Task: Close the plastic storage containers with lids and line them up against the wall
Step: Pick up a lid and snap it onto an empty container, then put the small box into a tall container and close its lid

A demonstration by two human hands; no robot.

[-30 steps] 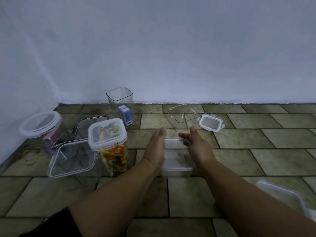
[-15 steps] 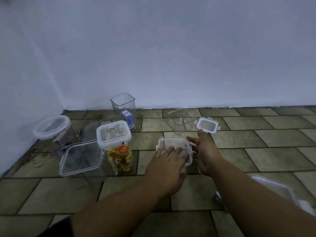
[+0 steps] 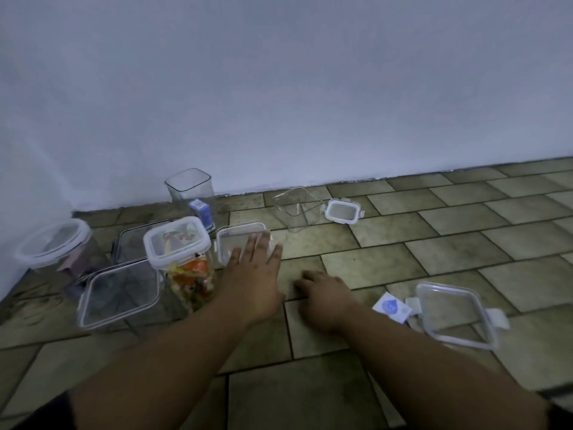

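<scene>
Left hand (image 3: 254, 274) now lies flat, fingers (image 3: 251, 247) spread, pressing on the lid of the small clear container (image 3: 240, 240), which sits on the floor tiles (image 3: 449, 252) just beside the lidded jar w/ colourful contents (image 3: 183, 259). Half a sec ago that container was more in front of the person w/ both hands at it; now it's been slid left & the right hand (image 3: 322, 293) has come off, resting knuckles-up on the floor, fingers curled, holding nothing. Looks like this one's lid is on, though whether the clips are snapped I can't tell. So approx. one more closed, but it's not at the wall (image 3: 279, 88) yet, still well apart from it. Still open: tall square container (image 3: 189, 187) near the wall, tilted clear tub (image 3: 296, 206) w/ its small lid (image 3: 344, 211) just beside it, big flat box (image 3: 119, 290) at left. Large loose lid (image 3: 455, 315) lies at right, next to a small white packet (image 3: 390, 307). Round tub (image 3: 52, 243) far left has its lid on.
</scene>
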